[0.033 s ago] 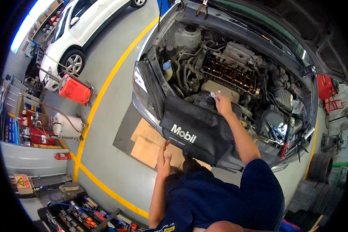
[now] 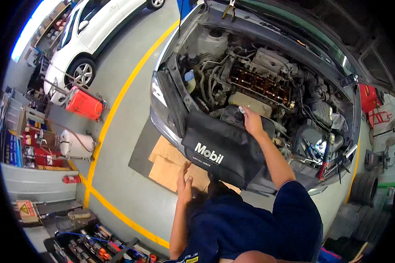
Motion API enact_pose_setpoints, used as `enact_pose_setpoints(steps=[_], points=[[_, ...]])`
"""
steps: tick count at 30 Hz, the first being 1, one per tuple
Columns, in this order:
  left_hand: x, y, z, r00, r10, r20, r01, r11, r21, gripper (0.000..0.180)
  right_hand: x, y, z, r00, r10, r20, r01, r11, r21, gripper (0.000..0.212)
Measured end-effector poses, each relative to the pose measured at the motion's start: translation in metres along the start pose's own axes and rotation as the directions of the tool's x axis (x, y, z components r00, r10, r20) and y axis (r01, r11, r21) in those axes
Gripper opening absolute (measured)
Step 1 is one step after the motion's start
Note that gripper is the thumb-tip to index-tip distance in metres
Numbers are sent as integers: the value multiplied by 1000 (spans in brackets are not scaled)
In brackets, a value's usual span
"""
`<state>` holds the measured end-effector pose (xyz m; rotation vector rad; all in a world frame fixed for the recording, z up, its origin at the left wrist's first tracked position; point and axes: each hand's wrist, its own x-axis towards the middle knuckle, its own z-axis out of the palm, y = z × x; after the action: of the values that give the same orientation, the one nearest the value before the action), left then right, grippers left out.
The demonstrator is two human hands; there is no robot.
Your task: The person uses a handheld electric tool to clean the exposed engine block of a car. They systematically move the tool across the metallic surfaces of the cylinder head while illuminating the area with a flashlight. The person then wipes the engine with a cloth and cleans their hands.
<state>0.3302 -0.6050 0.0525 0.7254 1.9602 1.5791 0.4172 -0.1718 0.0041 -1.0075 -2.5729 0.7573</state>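
Note:
My right hand (image 2: 253, 122) is over the front of the engine bay, its fingers pinched on a small whitish scrap (image 2: 242, 110), perhaps a bit of paper or cloth. Just under it are a dark round part and a beige metal cover (image 2: 251, 103). Behind these lies the opened engine top (image 2: 261, 83), its shafts shiny and brown with oil. My left hand (image 2: 184, 183) hangs in front of the bumper, fingers stretched and apart, with nothing in it. Between my hands, a black fender cover (image 2: 226, 142) with white lettering drapes over the car's front.
Pliers and other tools (image 2: 314, 149) lie at the bay's front right; more pliers (image 2: 229, 9) rest near the windscreen. Cardboard sheets (image 2: 175, 164) cover the floor by the bumper. At left stand a red wheeled tank (image 2: 85, 103), a white car (image 2: 87, 35) and a tool tray (image 2: 96, 245).
My right hand has come slightly nearer to me with the whitish scrap, which shows less between the fingers. My left hand has barely moved.

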Motion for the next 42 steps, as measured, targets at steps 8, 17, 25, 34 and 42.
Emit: enact_pose_setpoints(steps=[8, 17, 25, 34, 42], points=[[47, -8, -55, 996, -80, 38, 82, 995, -57, 61, -82, -41, -6, 997, 18, 78, -13, 998, -66, 68], [89, -22, -75, 990, -44, 131, 59, 991, -116, 58, -28, -33, 0, 1000, -22, -19, 19, 985, -169, 67], [72, -29, -114, 993, -109, -37, 104, 988, -111, 53, -44, -41, 9, 999, 19, -50, -24, 995, -97, 65], [47, -68, -184, 928, -207, -311, 147, 967, -207, 52, -26, -148, -39, 965, -71, -252, 24, 982, -185, 69], [106, -144, -289, 945, -184, -271, 135, 973, -189, 51, 34, -432, -128, 634, -434, -640, 708, 660, 253, 59]])
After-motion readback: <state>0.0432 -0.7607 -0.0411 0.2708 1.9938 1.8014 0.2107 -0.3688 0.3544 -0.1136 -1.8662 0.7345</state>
